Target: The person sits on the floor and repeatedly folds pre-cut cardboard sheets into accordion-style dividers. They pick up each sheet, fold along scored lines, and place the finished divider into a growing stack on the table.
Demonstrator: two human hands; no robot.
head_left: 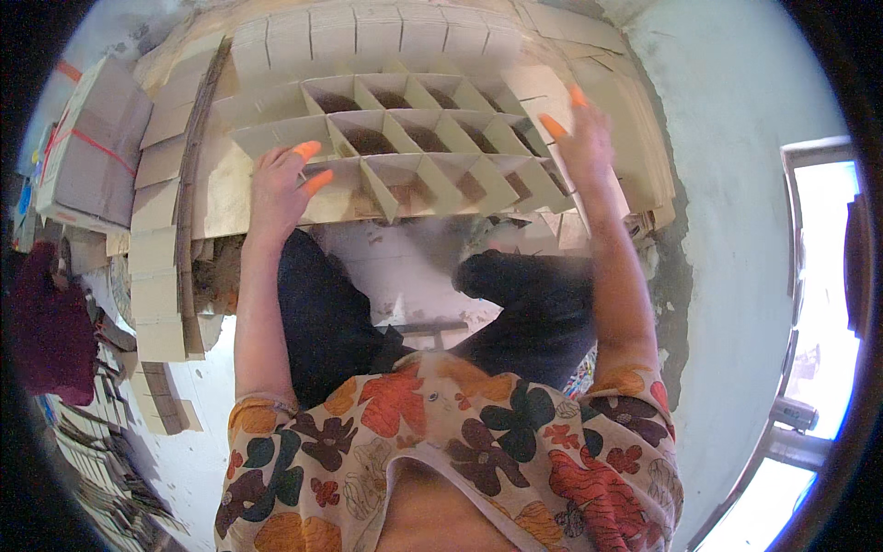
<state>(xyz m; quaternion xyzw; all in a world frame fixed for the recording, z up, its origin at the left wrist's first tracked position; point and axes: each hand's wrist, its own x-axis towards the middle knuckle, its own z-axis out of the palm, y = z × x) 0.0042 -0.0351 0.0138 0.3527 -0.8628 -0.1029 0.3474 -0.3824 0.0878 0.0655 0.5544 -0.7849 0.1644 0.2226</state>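
A cardboard divider grid [414,117] with several cells stands on the work table in front of me. My left hand [279,191] is at the grid's near left end, thumb in front of the nearest strip and index finger behind its top edge. My right hand [586,145] is beside the grid's right end, thumb and index finger spread, with nothing visible between them. Orange covers sit on the thumb and index finger of both hands. Brown surface shows at the bottom of the cells.
Slotted cardboard strips [377,32] stand along the table's far side. More are stacked at the left [161,198] and flat cardboard [625,138] lies at the right. A closed carton [97,147] stands far left, near a person in dark red [51,322]. A wall [727,184] rises right.
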